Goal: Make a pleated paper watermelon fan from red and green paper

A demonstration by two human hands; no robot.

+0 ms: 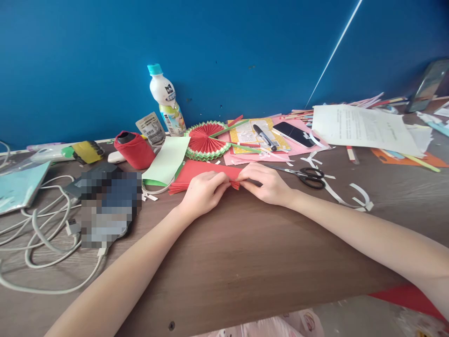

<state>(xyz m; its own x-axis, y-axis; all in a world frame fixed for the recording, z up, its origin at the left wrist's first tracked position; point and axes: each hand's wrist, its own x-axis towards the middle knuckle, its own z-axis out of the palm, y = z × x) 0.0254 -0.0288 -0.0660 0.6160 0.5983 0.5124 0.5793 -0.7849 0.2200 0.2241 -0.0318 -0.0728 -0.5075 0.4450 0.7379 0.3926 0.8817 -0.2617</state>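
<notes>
Lying on the brown tabletop [245,262], the pleated red paper [198,172] is grasped along its near edge by the left hand [206,191] and, near its right end, by the right hand [264,184]. Folds are observed along the near edge, a flatter red face being shown behind. Light green paper [166,161] is noted just beside it at left; a red-and-green fan [206,139] is located behind; black-handled scissors [308,172] are found near the right hand.

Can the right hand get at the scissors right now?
Probably yes: the scissors lie close beside the right hand, handles apparently uncovered. It is pinching the red folded paper, though, so it would likely have to let go first.
</notes>
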